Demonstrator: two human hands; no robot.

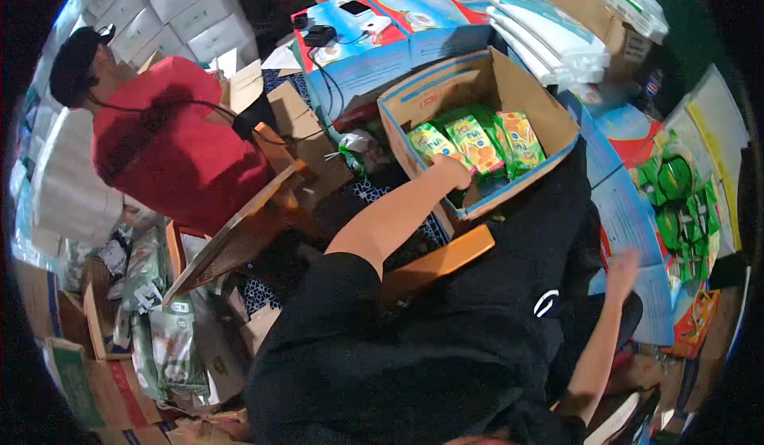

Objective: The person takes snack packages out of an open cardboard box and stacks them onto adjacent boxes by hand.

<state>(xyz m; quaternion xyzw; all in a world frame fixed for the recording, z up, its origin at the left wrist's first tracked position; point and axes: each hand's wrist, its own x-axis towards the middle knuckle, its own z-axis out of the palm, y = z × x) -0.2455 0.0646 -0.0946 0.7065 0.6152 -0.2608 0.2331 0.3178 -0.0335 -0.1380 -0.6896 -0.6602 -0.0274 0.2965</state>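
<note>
An open cardboard box [555, 155] stands in front of me with several green and yellow packets [475, 144] inside, some showing orange pictures. Over its near left edge reaches my left hand [455, 171], curled closed against the lower ends of the packets. Its fingertips are hidden, so what they hold, if anything, does not show. Out to the right, my right hand [623, 274] is smeared by motion. It is nearest to a blue and white carton [643, 286], beside a pile of green packets [686, 214].
A person in a red shirt [171, 138] sits at the left beside a wooden chair [239, 218]. Blue and red cartons [362, 71] behind the box carry a phone [355, 7] and a cabled black device [321, 36]. White plastic-wrapped stacks [549, 35] lie at the back right.
</note>
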